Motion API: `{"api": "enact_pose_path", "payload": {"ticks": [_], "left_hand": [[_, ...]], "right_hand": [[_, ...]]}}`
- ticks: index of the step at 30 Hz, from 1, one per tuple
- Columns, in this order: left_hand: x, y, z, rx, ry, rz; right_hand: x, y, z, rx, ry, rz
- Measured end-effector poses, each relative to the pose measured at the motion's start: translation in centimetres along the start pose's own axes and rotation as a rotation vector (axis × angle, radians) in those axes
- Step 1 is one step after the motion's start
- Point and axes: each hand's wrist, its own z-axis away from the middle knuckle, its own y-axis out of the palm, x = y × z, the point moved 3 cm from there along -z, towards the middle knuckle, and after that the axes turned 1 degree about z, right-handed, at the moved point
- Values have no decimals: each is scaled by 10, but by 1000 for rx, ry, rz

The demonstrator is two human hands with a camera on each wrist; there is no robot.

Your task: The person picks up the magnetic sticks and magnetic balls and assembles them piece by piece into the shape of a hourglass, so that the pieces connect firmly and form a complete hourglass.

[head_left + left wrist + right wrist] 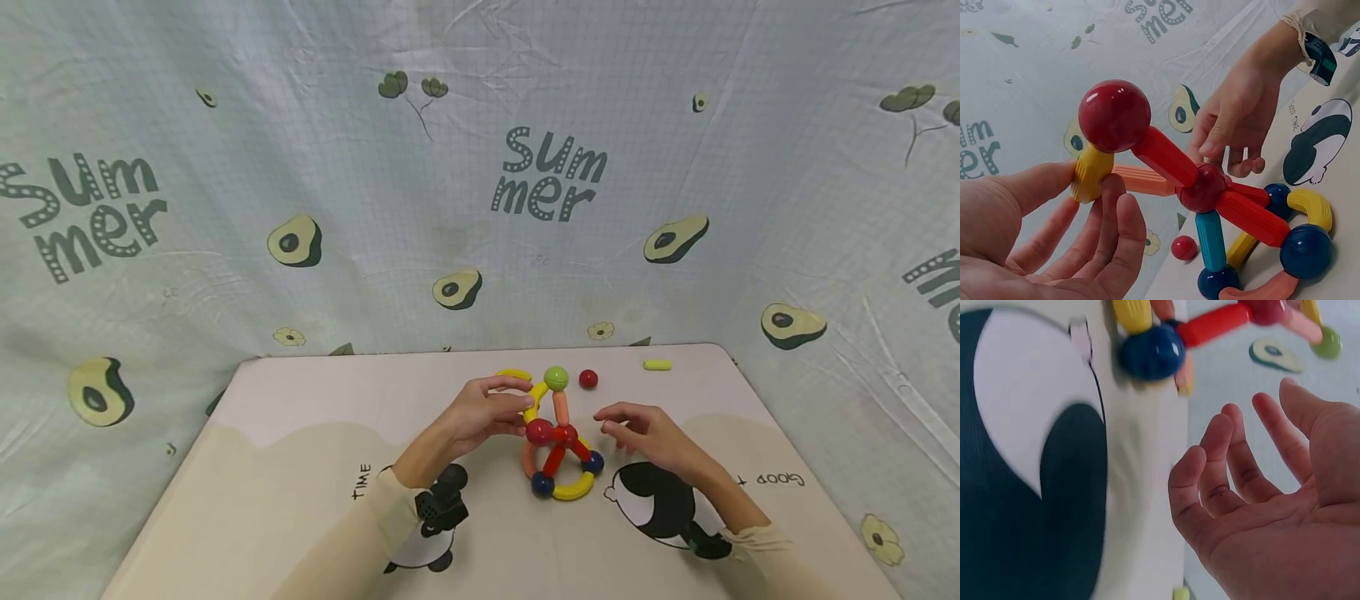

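A magnetic ball-and-stick structure stands on the table, its base a ring of curved yellow and coral sticks joined by dark blue balls. Straight red sticks and a teal stick rise to a central red ball. From there a red stick leads to a larger red ball, and a coral stick reaches a green ball. My left hand pinches the curved yellow stick between thumb and fingers, beside the larger red ball. My right hand, fingers relaxed, hovers right of the structure, holding nothing.
Behind the structure lie a loose red ball and a curved yellow stick. A short yellow-green stick is near the back right edge of the panda-printed table. A patterned cloth hangs behind.
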Motion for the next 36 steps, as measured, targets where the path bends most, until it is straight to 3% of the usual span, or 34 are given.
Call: {"api": "enact_pose_path", "payload": {"ticks": [5,12,16,23,29,36], "left_hand": [[0,0,0,3,2,3],[0,-1,2,-6,3,4],[-1,0,3,-3,-6,13],[-2,1,4,3,-24,31],[-1,1,4,11,-27,37],[0,-1,3,18,-30,32]], "right_hand": [[-12,-27,-2,-110,31,74],[-38,-69,-14,-359,58,383],[-49,-86,-21,-443,43,465],[-66,-100,-33,-454,27,497],[-77,-101,-44,-380,136,447],[-87,-102,-51,-362,213,441]]}}
